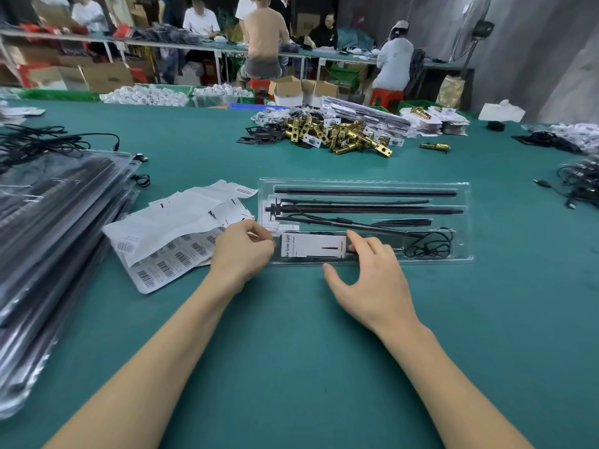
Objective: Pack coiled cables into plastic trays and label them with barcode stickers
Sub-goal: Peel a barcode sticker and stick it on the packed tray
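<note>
2 bare forearms reach in from the near edge over a teal-covered bench [291,367] in a busy workroom, where other people sit or stand at a long bench along the far wall among cardboard boxes and green crates. The left hand [241,251] has its fingers curled together at the left end of the clear plastic tray [466,222], thumb and fingertips pinched as if on something small, though what they hold cannot be told. The right hand [372,270] is relaxed and spread, its forefinger touching the right end of the white printed card [312,245] in the tray's near compartment, its thumb on the bench just in front of the tray's near rim. The tray lies crosswise just beyond both hands; black rods [366,191] fill its far channels, and a coiled cable [429,244] sits in the right part of the near compartment, apart from the right hand's fingers. Sheets of barcode stickers [168,257] lie just left of the left hand, partly under loose white backing paper [181,215]. A stack of packed trays [48,228] fills the left side, with loose black cables [39,142] behind it. Farther off lies a heap of brass lock parts [337,132], and more black cables [580,183] at the right edge.
</note>
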A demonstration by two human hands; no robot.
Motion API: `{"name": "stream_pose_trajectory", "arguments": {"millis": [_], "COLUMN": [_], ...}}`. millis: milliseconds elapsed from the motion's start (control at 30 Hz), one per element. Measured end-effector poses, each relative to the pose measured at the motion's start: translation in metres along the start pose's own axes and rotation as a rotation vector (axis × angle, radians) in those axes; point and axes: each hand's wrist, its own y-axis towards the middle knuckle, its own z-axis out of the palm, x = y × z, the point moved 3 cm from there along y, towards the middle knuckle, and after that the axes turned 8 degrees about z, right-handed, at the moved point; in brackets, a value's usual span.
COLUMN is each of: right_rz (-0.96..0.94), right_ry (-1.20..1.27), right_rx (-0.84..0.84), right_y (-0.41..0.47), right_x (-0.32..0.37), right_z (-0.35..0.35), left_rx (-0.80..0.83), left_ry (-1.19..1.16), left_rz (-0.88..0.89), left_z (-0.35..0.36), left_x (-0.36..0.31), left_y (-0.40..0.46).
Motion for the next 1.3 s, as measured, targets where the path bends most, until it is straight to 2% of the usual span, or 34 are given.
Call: {"name": "stream_pose_trajectory", "arguments": {"millis": [167, 267, 433, 567, 767, 1100, 1300], "right_rz": [0.011, 0.008, -0.055, -0.119, -0.182, -0.558, -0.627], "right_ry": [0.037, 0.063, -0.007, -0.098, -0.124, 0.027, 0.017], "right_rx": [-0.003, -0.021, -0.090, -0.108, -0.189, -0.230, -0.242], "right_y": [0.001, 0.002, 0.002, 0.002, 0.003, -0.011, -0.018], "right_x": [-0.002, -0.004, -0.002, 0.000, 0.001, 0.028, 0.042], "right_z": [-0.002, -0.004, -0.010, -0.009, -0.010, -0.006, -0.001], "left_rx": [-0.003, 0.108, 0.201, 0.275, 0.313, 0.340, 0.444], "left_ry": [0.016, -0.081, -0.287, -0.366, -0.436, -0.389, -0.446], "left_rz": [0.035, 0.037, -0.143, -0.301, -0.389, -0.354, -0.361], "left_z": [0.001, -0.005, -0.010, -0.007, -0.008, -0.008, -0.013], "left_x": [-0.003, -0.010, -0.018, -0.018, -0.020, -0.022, -0.018], "left_y": [-0.002, -0.003, -0.004, -0.010, -0.013, -0.021, -0.027]}}
